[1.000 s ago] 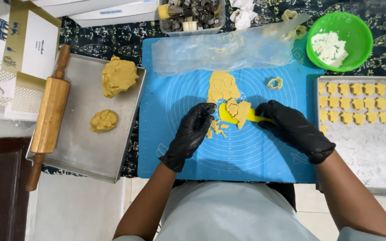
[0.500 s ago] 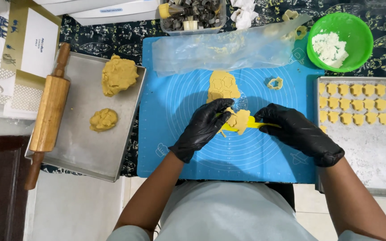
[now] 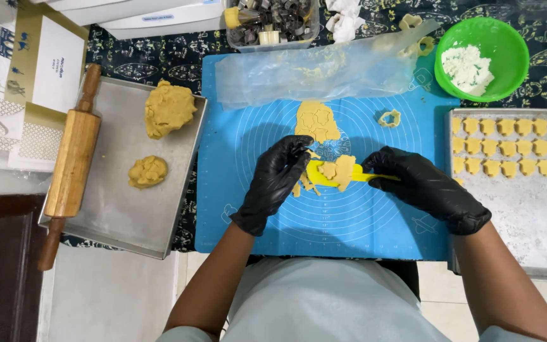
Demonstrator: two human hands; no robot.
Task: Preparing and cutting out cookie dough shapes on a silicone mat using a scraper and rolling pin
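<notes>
Both my hands wear black gloves over a blue silicone mat [image 3: 267, 215]. My right hand [image 3: 427, 185] grips the handle of a yellow spatula [image 3: 318, 173], its blade lying flat on the mat with cut dough pieces [image 3: 340, 170] on it. My left hand [image 3: 276, 180] rests fingertips at the blade's left end, touching the dough scraps there. A rolled dough sheet [image 3: 316, 120] with cut-out holes lies just beyond. A small yellow cookie cutter [image 3: 389, 118] sits on the mat to the right.
Left tray [image 3: 121, 215] holds two dough lumps [image 3: 168, 109] and a wooden rolling pin [image 3: 71, 166] on its edge. Right tray [image 3: 527, 209] carries rows of cut cookies [image 3: 514, 147]. A green bowl of flour [image 3: 481, 58], a plastic sheet [image 3: 314, 75] and a box of metal cutters [image 3: 272, 21] lie behind.
My left hand moved up and right from the mat onto the spatula blade's left end. The spatula and my right hand shifted slightly.
</notes>
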